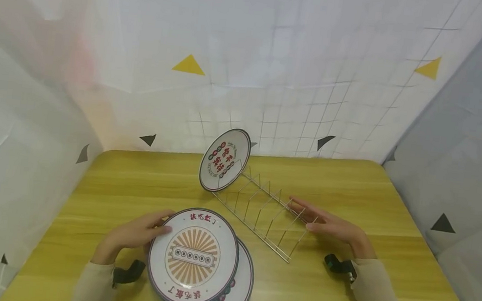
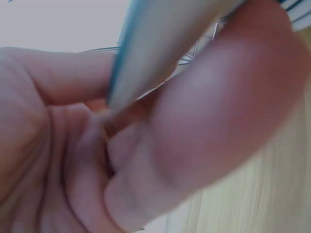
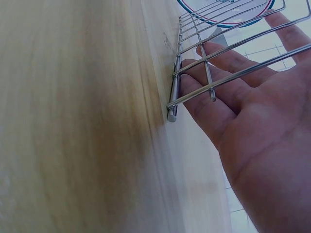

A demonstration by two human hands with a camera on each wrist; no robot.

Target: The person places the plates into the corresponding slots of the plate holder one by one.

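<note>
My left hand (image 1: 137, 232) grips the left rim of a white plate (image 1: 190, 277) with an orange sunburst print, thumb over its face. In the left wrist view the plate's edge (image 2: 138, 53) runs between thumb and fingers. This plate overlaps a second white plate (image 1: 231, 300), mostly hidden under it. A wire plate rack (image 1: 267, 212) stands to the right, its far-left end holding a plate with red characters (image 1: 222, 161) on edge. At the rack's near-right end is my right hand (image 1: 336, 227), its loosely extended fingers along the wires in the right wrist view.
The yellow wood-grain table (image 1: 146, 175) carries everything. White sheeting (image 1: 143, 76) with triangles and grid lines rises behind its back edge and along both sides. A dark wrist camera (image 1: 128, 272) is on the left wrist, another (image 1: 337, 264) on the right.
</note>
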